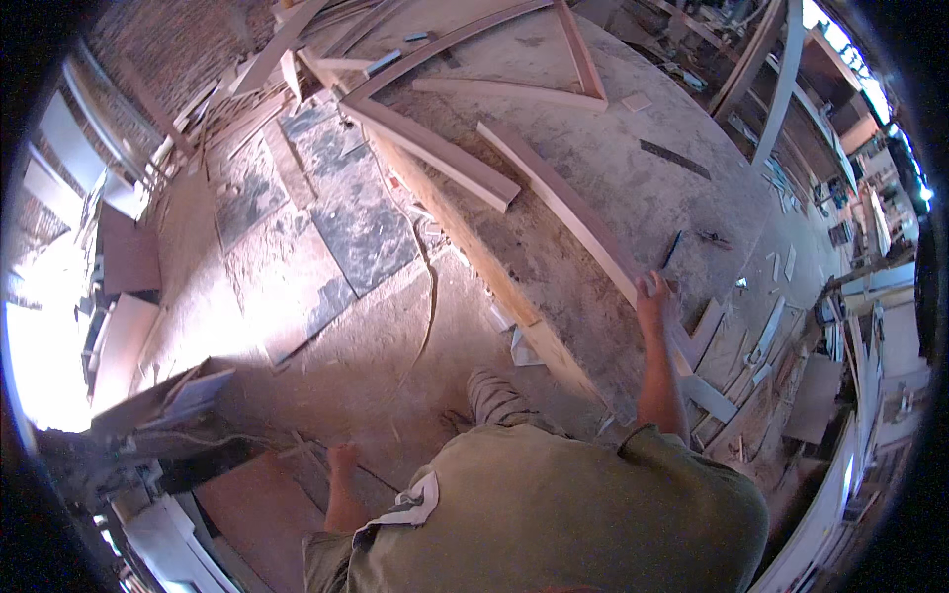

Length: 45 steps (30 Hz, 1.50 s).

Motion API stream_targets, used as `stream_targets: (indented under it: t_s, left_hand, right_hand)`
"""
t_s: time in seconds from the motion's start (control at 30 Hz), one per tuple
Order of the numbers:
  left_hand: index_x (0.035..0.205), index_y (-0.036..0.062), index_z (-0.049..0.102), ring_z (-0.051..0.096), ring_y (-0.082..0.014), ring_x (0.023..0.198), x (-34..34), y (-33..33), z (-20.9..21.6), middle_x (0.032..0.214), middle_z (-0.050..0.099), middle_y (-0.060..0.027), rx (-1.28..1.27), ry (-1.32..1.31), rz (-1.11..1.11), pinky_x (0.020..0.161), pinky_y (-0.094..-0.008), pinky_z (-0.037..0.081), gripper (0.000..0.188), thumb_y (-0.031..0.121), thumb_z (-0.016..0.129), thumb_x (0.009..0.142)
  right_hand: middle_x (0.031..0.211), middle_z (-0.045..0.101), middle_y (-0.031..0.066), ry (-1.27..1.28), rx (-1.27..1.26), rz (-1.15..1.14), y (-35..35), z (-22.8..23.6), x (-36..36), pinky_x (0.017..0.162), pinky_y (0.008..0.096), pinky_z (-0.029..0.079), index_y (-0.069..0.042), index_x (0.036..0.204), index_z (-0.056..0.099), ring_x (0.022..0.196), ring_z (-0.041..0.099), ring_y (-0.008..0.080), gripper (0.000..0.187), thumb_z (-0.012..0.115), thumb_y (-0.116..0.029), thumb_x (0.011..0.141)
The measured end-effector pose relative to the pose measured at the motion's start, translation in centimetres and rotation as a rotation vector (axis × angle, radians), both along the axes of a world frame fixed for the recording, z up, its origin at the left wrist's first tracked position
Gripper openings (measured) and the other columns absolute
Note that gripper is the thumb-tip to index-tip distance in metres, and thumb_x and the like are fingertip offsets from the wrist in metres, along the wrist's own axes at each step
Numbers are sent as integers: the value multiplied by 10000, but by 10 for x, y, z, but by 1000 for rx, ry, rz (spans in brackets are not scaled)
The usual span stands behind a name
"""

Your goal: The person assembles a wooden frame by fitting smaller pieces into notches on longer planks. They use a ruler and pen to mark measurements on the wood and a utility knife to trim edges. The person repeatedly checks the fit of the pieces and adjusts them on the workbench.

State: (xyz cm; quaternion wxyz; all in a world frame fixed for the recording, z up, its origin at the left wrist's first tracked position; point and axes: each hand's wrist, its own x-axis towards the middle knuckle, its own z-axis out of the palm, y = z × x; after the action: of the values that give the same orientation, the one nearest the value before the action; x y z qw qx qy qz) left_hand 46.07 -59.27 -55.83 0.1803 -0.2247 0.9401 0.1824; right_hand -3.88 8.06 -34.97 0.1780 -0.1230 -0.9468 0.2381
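My right hand point(653, 299) lies over a long straight wooden beam point(568, 208), its fingers bent round the edge near the beam's close end. That beam slants away to the far left across a wide dusty work surface point(593, 128). Beside it, on the left, a shorter wooden piece point(445, 158) joins a curved wooden frame point(455, 44) at the back. Low on the left, my left hand point(343, 456) hangs away from the work surface. It looks rounded, but its fingers are too small and dim to make out.
A pale timber edge point(484, 267) borders the work surface. On the floor to the left lie dark tiles point(361, 217) and a thin cord point(432, 296). Offcuts point(707, 395) and strips crowd the right side. Boards point(124, 341) lean by the bright opening on the left.
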Motion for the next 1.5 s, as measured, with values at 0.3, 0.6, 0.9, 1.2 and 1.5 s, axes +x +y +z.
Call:
stream_targets:
  t_s: [0.3, 0.6, 0.9, 1.2, 1.5]
  left_hand:
    - [864, 43, 748, 690, -289, 674, -201, 64, -8, 748, 711, -169, 395, -66, -191, 633, -444, 523, 436, 464, 647, 909]
    - [853, 24, 736, 729, -329, 804, -289, 0, 73, 812, 708, -227, 306, -595, 54, 717, -469, 531, 445, 459, 650, 897]
    - [901, 33, 761, 732, -309, 838, -355, -14, 164, 884, 736, -210, 274, -637, 325, 751, -439, 542, 419, 443, 676, 882]
    - [925, 13, 752, 727, -327, 842, -414, -59, 96, 856, 729, -212, 211, -534, 43, 759, -414, 557, 472, 479, 706, 863]
    - [956, -28, 738, 721, -287, 849, -480, -69, 54, 902, 743, -195, 585, -332, -373, 784, -396, 559, 459, 424, 728, 875]
  right_hand:
    - [1409, 544, 209, -64, 199, -247, 25, -18, -111, 1106, 496, 385, -134, 1433, 525, 1331, 494, 392, 581, 575, -505, 989]
    - [1451, 516, 223, -67, 376, -99, 8, 19, -456, 1141, 562, 333, -164, 1490, 466, 1407, 406, 403, 631, 630, -430, 941]
    - [1531, 420, 157, -480, 751, 201, 26, -24, -690, 1153, 491, 338, -269, 1430, 546, 1426, 358, 397, 499, 618, -362, 945]
    - [1094, 691, 137, 40, 531, 79, 81, -83, -636, 882, 461, 495, -105, 1130, 729, 1065, 625, 352, 301, 650, -255, 881]
    - [1464, 492, 182, 214, -1417, -106, -55, 145, -216, 882, 366, 536, -119, 1509, 414, 1130, 652, 291, 659, 632, -329, 923]
